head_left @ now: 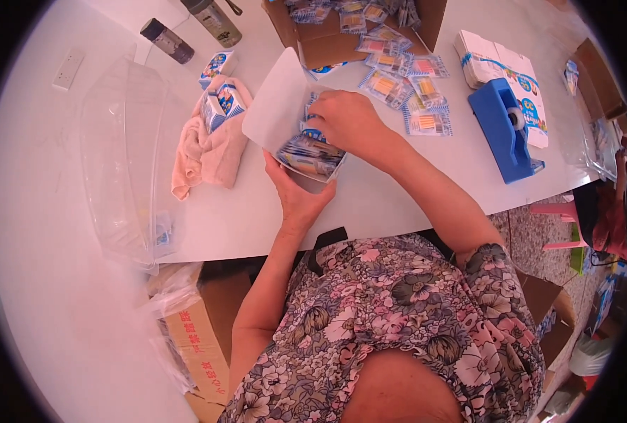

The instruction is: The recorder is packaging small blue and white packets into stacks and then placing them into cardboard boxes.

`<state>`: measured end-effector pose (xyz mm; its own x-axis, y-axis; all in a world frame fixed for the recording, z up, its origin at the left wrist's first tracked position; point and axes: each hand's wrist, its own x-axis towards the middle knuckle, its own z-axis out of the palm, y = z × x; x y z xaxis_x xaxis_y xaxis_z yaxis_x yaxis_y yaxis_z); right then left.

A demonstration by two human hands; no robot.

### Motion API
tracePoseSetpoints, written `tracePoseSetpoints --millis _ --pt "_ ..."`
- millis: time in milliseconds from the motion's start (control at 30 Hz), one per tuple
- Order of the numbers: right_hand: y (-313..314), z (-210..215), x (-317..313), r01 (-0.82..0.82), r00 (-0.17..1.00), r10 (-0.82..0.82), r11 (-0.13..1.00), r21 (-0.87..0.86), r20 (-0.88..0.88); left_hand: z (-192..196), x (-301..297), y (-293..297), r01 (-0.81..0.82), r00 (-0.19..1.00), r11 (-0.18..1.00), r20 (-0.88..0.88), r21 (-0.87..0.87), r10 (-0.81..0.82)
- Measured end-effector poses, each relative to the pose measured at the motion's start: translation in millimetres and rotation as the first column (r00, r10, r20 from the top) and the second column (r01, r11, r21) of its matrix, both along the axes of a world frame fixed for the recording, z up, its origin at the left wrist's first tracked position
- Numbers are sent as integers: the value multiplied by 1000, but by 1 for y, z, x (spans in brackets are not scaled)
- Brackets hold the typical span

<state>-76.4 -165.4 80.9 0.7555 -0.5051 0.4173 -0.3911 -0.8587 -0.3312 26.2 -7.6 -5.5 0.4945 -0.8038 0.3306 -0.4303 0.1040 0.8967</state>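
One white table [412,190] carries a clear plastic tray [123,155], a pink towel [211,151] and a blue tape dispenser [500,127]. Near its front edge, the left hand [296,197] cups an open carton [310,155] from below, while the right hand [345,120] pinches small packets [312,128] inside it.

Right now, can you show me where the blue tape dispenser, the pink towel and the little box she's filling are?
Blue tape dispenser [500,130]: head view, on its sloping top.
Pink towel [211,151]: head view, on its crumpled middle.
Small printed carton [312,156]: head view, on its open front side.
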Motion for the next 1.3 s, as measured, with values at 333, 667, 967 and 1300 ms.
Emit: tracePoseSetpoints --millis 333,667,967,1300 --pt "22 6 13 -36 914 126 972 232 -385 3 -2 -2 4 1000 999 0 53 -4" --pt "-7 -3 3 -41 914 238 858 512 -327 -1 -2 4 -9 1000 1000 -15 16 9" --pt "5 -1 11 -101 894 226 943 317 -387 -1 -6 -3 -18 1000 999 -13 41 19" --pt "-70 -38 -111 587 808 -588 809 25 45 8 3 14 -5 1000 988 -31 -156 0"
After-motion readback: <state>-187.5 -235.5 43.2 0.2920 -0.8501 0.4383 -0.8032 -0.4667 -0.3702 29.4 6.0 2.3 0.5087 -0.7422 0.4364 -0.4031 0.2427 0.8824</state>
